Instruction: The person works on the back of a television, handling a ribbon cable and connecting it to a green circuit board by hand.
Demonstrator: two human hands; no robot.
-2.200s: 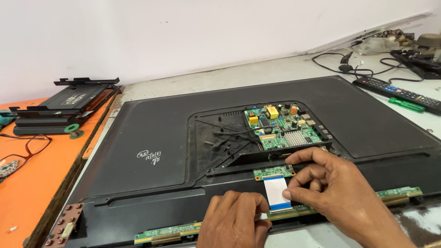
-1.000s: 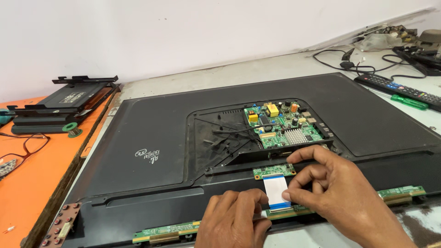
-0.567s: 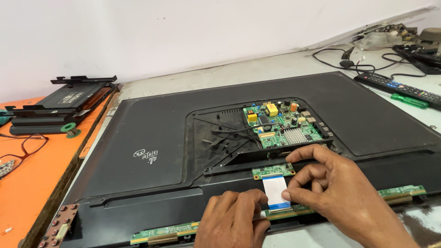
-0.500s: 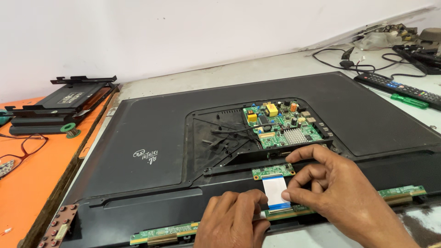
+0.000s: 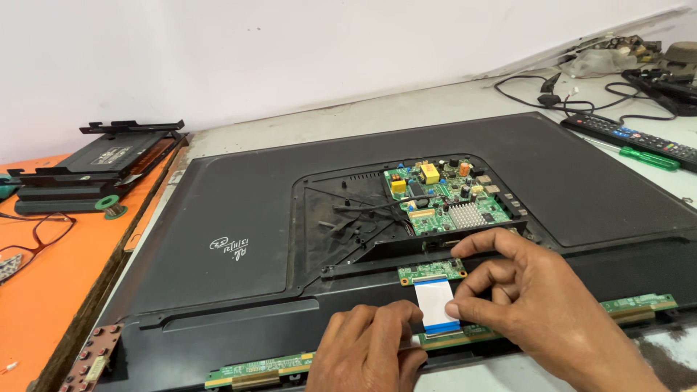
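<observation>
A flat television [image 5: 239,218] lies face down with its back opened. A green main circuit board [image 5: 444,196] sits in the middle recess. Below it a white flat ribbon cable [image 5: 433,303] runs from a small green board [image 5: 431,271] down to a long green strip board [image 5: 639,303] at the near edge. My right hand [image 5: 530,305] pinches the ribbon's right side with thumb and fingers. My left hand [image 5: 370,352] presses its fingertips on the strip board at the ribbon's lower end.
A black bracket stack [image 5: 94,163] and a solder roll [image 5: 110,206] lie on the orange table [image 5: 51,290] at left, with glasses [image 5: 33,229]. A remote control [image 5: 630,136], green screwdriver [image 5: 650,157] and black cables [image 5: 559,91] lie at the back right.
Both hands stay on the ribbon cable in nearly the same places. Only the view has shifted slightly.
</observation>
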